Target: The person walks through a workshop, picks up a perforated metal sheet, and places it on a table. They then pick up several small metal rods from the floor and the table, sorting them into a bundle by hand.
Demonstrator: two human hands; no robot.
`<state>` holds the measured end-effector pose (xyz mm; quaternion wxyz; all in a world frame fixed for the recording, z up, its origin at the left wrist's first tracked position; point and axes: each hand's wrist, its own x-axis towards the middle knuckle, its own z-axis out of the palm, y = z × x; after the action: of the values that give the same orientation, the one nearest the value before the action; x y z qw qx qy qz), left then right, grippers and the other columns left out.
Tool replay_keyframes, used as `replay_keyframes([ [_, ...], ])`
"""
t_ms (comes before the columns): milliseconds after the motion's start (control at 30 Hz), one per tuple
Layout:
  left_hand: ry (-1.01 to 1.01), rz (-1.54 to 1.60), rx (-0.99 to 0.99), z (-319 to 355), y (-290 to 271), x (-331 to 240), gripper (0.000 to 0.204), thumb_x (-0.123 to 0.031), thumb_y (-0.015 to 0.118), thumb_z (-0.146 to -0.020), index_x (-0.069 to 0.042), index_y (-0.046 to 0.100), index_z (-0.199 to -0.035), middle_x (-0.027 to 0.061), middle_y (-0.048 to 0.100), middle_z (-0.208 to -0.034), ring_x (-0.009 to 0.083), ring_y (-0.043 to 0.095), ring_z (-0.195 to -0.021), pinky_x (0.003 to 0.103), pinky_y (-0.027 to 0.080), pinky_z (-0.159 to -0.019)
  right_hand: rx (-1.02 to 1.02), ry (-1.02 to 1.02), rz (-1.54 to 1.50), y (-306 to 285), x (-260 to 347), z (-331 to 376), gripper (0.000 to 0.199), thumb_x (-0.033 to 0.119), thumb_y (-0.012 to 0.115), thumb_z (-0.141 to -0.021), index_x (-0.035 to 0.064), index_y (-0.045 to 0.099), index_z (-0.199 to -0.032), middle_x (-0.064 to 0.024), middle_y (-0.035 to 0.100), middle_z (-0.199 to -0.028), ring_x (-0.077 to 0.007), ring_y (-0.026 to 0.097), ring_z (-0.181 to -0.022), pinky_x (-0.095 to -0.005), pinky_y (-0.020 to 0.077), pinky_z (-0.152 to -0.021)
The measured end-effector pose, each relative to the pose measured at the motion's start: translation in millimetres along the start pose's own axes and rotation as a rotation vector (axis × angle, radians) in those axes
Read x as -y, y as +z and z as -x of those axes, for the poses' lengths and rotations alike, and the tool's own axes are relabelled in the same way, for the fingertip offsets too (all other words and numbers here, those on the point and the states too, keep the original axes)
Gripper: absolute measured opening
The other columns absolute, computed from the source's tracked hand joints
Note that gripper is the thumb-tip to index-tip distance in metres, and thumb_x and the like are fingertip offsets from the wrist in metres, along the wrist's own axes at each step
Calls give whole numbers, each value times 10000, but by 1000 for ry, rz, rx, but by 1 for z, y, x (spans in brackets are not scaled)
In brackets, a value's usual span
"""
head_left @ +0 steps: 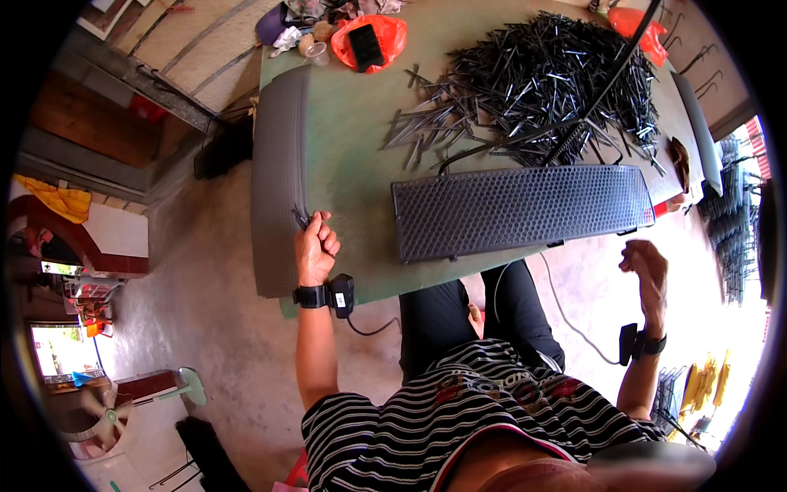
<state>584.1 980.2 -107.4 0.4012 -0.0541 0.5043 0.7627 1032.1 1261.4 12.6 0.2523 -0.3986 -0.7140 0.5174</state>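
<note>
The small dark pieces (300, 216) pinched in the left hand (316, 250) are too small to be identified; the right hand (648, 271) is blurred, possibly empty; the table (352, 123) is cut off at the top edge.

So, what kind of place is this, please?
Probably a small home workshop for hand assembly. A green table carries a big pile of dark clips and a dark honeycomb grille panel. The floor is bare concrete, and the left hand pinches small clips.
</note>
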Motion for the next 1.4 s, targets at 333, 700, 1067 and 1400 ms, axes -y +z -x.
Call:
replay_keyframes([
  [333, -28, 487, 431, 114, 53, -19, 149, -227, 448, -893, -79, 466, -882, -27, 344, -565, 84, 313, -454, 224, 274, -423, 342, -680, -100, 76, 167, 39, 198, 6, 465, -802, -83, 519, -971, -135, 540, -923, -148, 555, -742, -254, 457, -660],
  [700, -261, 360, 707, 139, 116, -19, 179, -253, 436, -893, -86, 486, -850, -33, 325, -544, 79, 309, -441, 223, 248, -417, 760, -872, 223, 229, 200, -51, 292, 155, 451, -869, 23, 485, -1127, -133, 540, -1050, -188, 552, -933, -305, 454, -774],
  [1067, -183, 541, 518, 16, 83, -38, 128, -163, 406, -901, -53, 469, -887, -16, 345, -588, 103, 320, -480, 232, 274, -436, 785, -1098, 722, 287, 201, -182, 208, 173, 616, -696, 11, 565, -816, -98, 550, -750, -252, 567, -685, -354, 445, -654],
  [1400, -242, 669, 521, -131, 50, -24, 119, -154, 449, -881, -60, 481, -947, 7, 401, -620, 127, 364, -521, 260, 310, -480, 1027, -759, 1585, 334, 130, -281, 180, 129, 657, -585, -2, 538, -617, -116, 544, -604, -289, 557, -589, -405, 426, -503],
])
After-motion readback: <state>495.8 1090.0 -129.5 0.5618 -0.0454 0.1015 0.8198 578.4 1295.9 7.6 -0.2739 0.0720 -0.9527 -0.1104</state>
